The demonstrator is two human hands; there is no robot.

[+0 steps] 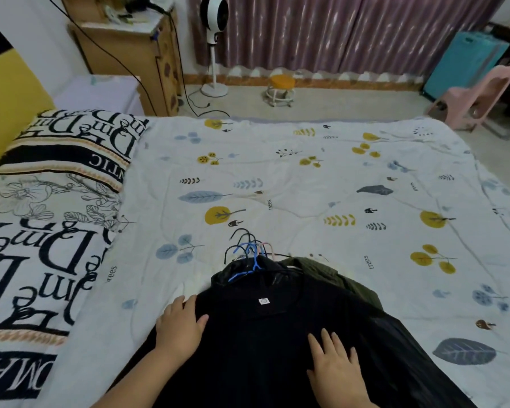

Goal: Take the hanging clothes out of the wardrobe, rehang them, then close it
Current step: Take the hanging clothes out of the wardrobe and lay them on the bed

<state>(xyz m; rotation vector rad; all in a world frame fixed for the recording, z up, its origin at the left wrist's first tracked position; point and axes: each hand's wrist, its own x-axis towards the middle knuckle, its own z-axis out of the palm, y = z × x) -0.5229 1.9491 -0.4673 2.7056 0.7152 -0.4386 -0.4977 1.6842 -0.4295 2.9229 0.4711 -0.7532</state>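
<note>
Both forearms reach forward; the left hand (179, 320) and right hand (334, 359) lie flat, palms down, fingers straight and slightly spread.

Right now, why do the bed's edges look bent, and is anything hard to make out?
Head view: the wide-angle lens bows the bed edges and curtain; light is soft and even; the pile of black clothes shows little detail; the dresser top is blurry.

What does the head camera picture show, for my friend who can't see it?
Two hands, the left hand and the right hand, rest flat on a pile of dark clothes lying on a bed. A bunch of hangers sticks out at the top of the pile.
</note>
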